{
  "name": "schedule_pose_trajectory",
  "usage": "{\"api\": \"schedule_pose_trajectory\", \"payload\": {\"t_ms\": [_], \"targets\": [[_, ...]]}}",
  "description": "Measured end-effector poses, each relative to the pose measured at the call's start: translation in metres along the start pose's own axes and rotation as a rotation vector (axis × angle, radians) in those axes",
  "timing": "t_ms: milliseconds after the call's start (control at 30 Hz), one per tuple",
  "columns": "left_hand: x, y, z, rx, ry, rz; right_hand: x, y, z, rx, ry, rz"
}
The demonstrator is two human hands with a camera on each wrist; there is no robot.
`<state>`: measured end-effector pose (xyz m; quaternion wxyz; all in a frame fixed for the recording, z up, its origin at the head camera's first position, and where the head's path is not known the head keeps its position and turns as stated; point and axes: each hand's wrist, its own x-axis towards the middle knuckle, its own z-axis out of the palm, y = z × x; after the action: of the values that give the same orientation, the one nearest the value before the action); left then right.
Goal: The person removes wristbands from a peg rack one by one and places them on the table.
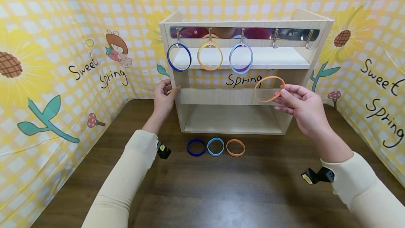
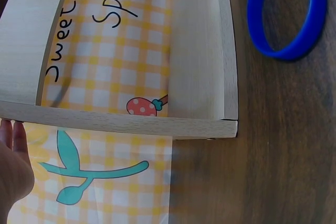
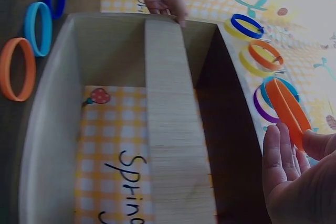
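My right hand pinches an orange wristband between thumb and fingers, in front of the wooden rack and below its right-hand hooks. My left hand rests against the rack's left side, fingers on the outer face and thumb at the front edge; its fingertips show in the left wrist view. From the rack's metal strip hang a dark blue band, an orange band and a light blue band, one per hook. The two right-hand hooks hold no band.
On the brown table, in front of the rack, lie a dark blue band, a light blue band and an orange band in a row. Yellow checked cloth with printed flowers covers the walls behind and beside the rack.
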<state>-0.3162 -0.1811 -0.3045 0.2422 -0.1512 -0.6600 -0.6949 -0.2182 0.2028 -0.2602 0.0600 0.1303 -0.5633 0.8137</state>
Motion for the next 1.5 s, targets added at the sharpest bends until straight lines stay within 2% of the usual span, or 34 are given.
{"api": "schedule_pose_trajectory", "payload": {"t_ms": [333, 700, 967, 1333, 1500], "targets": [[0.000, 0.000, -0.001, 0.003, 0.017, -0.031, -0.011, 0.025, -0.013, -0.084, -0.026, 0.080], [0.000, -0.001, -0.002, -0.007, 0.017, -0.028, -0.018, 0.055, -0.031, -0.174, -0.041, 0.186], [0.001, -0.001, -0.001, -0.007, 0.019, -0.007, -0.019, 0.077, -0.046, -0.244, -0.039, 0.285], [0.001, 0.000, 0.000, 0.004, 0.017, -0.009, -0.019, 0.104, -0.063, -0.378, -0.097, 0.425], [0.000, 0.001, 0.001, 0.010, 0.016, -0.012, -0.020, 0.116, -0.067, -0.393, -0.113, 0.467]]}}
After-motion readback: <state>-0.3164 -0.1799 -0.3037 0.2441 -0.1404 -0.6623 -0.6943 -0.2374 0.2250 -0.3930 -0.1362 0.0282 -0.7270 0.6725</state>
